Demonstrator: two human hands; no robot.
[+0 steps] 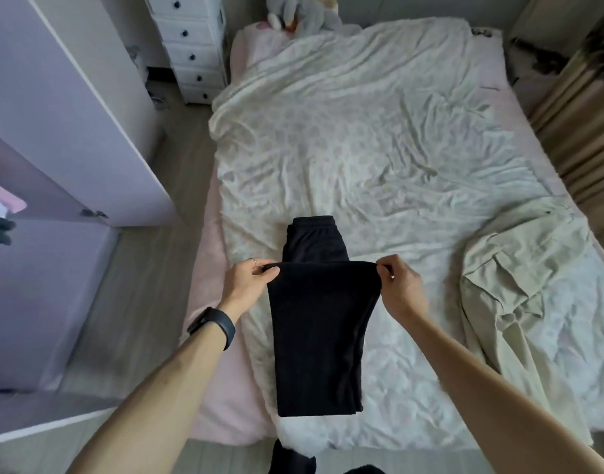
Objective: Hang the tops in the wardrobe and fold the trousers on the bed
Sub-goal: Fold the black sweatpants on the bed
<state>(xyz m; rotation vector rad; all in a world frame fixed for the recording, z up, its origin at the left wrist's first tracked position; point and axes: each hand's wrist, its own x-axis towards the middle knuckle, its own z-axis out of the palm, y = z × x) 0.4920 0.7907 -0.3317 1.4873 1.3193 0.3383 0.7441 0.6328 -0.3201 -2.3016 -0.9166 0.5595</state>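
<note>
On the bed (362, 131), left hand (251, 280) and right hand (398, 283) each pinched a corner of the black trousers (319, 336), both grips closed on cloth. Soft, light and limp, it seemed best taken at the edges.

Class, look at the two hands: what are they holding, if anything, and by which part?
Both hold the black fabric trousers: the left hand pinches the left corner of the lifted edge, the right hand the right corner.
</note>
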